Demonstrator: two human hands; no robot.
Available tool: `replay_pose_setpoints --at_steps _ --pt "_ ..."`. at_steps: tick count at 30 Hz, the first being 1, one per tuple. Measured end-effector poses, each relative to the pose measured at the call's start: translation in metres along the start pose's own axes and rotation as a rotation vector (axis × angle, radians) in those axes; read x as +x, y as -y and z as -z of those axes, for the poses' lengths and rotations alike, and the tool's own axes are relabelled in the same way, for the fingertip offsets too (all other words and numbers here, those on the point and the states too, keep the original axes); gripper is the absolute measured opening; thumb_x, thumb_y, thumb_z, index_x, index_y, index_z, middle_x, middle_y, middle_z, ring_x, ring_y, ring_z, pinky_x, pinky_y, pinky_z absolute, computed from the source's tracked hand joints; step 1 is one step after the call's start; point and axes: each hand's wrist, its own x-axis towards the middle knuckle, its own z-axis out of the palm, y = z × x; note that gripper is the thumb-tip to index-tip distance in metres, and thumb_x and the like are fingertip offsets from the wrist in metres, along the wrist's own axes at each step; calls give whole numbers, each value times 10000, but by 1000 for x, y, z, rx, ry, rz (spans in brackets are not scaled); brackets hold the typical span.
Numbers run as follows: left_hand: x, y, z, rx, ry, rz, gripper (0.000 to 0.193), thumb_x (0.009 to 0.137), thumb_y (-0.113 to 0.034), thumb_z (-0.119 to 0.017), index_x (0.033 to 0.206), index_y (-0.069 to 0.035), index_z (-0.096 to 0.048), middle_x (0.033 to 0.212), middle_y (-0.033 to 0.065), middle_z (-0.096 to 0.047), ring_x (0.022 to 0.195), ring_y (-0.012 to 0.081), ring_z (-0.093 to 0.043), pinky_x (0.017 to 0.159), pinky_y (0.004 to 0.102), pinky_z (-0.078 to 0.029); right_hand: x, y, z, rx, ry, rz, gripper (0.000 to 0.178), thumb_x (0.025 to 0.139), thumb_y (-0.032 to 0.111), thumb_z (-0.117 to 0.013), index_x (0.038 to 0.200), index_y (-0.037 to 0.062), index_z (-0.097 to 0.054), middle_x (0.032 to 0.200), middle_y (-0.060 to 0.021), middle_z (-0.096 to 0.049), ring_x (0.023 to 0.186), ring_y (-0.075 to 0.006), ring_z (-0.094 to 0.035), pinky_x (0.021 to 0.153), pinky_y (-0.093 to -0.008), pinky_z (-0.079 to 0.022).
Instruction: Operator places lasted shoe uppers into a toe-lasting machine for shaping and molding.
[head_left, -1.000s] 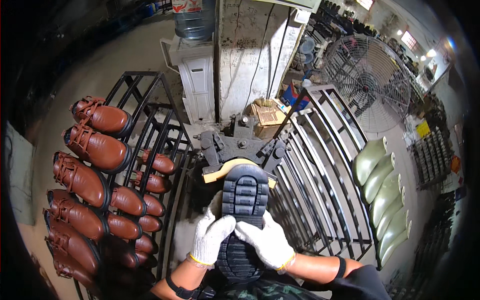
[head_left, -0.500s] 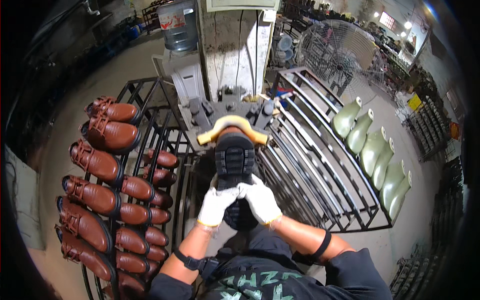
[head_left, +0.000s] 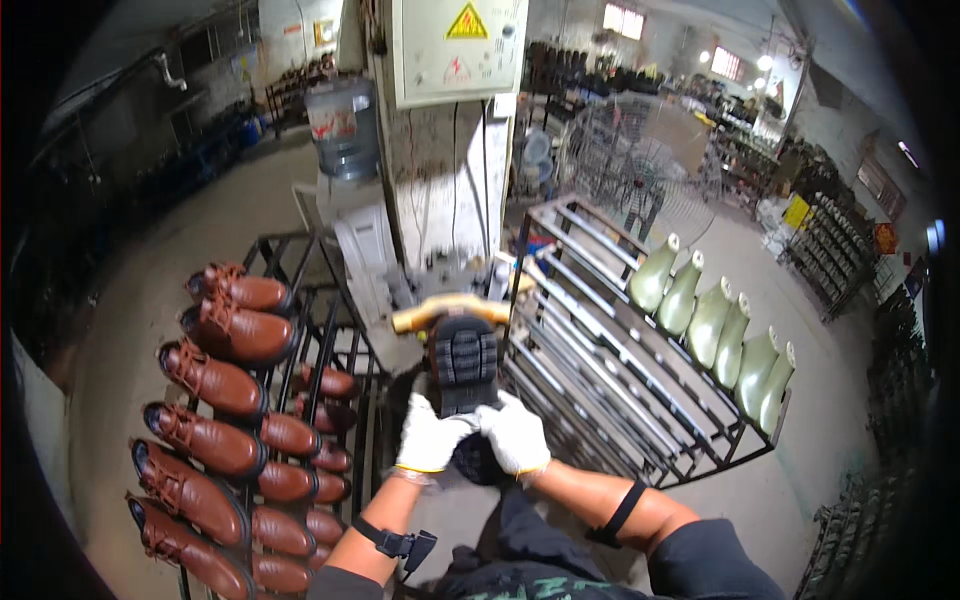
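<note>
Shoes [head_left: 212, 380]: brown, glossy, laced, rowed toes-rightward along a dark metal rack [head_left: 285, 239], likely to save space.
Left hand [head_left: 430, 437]: white knit glove, grip closed round the held shoe [head_left: 467, 357]'s middle.
Held shoe: centre, black ridged sole up, one end at the curved yellow pad [head_left: 452, 305]; contact unclear.
Right hand [head_left: 515, 435]: likewise closed on it, probably to steady it.
Lasts [head_left: 708, 328]: green, smooth, foot-shaped, tilted along the barred rack [head_left: 725, 465]'s edge.

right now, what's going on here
A person's gloved left hand and right hand hold a shoe around its middle, black sole facing up. Its far end is at a curved yellow pad; whether they touch is hard to tell. Brown shoes are lined up to the left, green forms to the right.
</note>
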Motion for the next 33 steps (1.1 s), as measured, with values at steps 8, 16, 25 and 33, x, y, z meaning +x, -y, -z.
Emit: replay_pose_setpoints --at_steps 8,16,25,33 --pt "103 -136 -24 455 230 -195 234 839 -119 -819 1030 5 -769 1063 95 -783 928 169 -721 873 327 -571 -9 4 -1 403 74 -205 386 1039 414 -619 1225 96 -733 1101 -167 -752 1078 -365 -690 1019 -422 -522" --pt "-102 -109 -15 529 123 -345 232 787 -77 -757 1008 -9 -738 1013 126 -739 955 361 -709 963 406 -548 -86 -37 43 671 616 -2 1096 663 304 -1014 1548 -12 -448 1396 -175 -656 1324 -200 -593 1138 -376 -462" --pt "-252 -96 69 -583 -602 479 548 930 -52 -732 1442 62 -572 1390 159 -647 1218 226 -629 1074 369 -496 -110 11 -11 450 867 313 1335 619 515 -1009 1623 -5 -299 1425 -243 -601 1355 -345 -579 1129 -429 -482" --pt "-359 -169 110 341 -733 54 821 871 -268 -873 1501 96 -493 1506 213 -569 1326 278 -571 1162 433 -421 -164 150 -78 970 990 216 955 698 199 -1002 1500 38 -511 1345 -110 -667 1262 -197 -612 1103 -401 -509"
